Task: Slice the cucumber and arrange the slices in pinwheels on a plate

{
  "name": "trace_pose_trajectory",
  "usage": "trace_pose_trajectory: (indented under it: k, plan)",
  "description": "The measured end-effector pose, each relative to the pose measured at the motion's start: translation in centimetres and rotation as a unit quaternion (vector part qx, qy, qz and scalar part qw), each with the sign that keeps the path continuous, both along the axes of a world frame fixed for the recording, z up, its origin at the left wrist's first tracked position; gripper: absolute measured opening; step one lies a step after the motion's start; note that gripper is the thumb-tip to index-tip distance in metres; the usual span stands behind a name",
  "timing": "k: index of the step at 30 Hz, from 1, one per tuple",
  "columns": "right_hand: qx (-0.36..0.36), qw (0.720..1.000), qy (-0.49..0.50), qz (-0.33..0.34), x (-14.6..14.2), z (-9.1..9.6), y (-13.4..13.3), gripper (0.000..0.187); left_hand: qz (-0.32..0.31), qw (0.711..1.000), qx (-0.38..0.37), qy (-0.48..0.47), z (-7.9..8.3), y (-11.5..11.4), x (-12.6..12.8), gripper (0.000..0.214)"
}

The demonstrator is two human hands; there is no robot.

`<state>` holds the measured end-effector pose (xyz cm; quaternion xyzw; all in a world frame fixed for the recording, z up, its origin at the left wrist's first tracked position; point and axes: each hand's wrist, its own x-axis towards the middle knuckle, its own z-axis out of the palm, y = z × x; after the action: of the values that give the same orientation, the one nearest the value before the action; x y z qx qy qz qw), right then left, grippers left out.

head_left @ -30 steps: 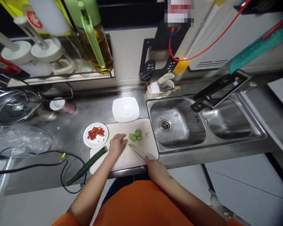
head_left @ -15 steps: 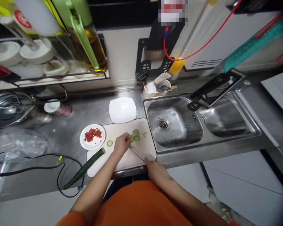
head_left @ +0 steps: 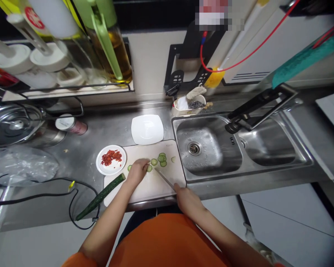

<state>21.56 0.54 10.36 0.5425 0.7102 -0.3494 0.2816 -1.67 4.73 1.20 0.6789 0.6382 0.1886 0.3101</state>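
Note:
My right hand is closed round the handle of a knife, whose blade points up and left over the white cutting board. My left hand is curled above the board, fingertips together beside a cucumber slice; whatever they pinch, if anything, is hidden. Close to the blade tip lies another slice, with a small cluster of cucumber slices to its right. One slice shows partly behind my left hand. The uncut cucumber length rests across the board's left edge onto the counter.
A white plate of chopped red pieces overlaps the board's upper left corner. Behind the board sits a white square dish. The double sink is on the right. A black cable and plastic bag lie left.
My left hand has drawn back to the left, uncovering slices near the knife tip. My right hand still grips the knife. The whole view has shifted slightly.

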Motion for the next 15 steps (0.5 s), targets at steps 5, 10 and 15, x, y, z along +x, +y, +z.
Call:
trace_pose_trajectory:
  k: [5,10,15]
  plan:
    - [0.011,1.0,-0.001,-0.004,-0.6,-0.1,-0.2,0.039,0.045,0.996,0.037,0.074,-1.0,-2.6,0.6,0.026]
    - [0.023,1.0,-0.008,0.004,-2.2,0.1,-0.2,0.04,0.069,0.992,0.062,0.08,-1.5,-3.7,1.2,0.018]
    - [0.03,0.999,0.01,0.018,-3.2,0.0,-0.1,0.042,0.075,0.992,0.078,0.062,-1.6,-3.7,1.4,0.018]
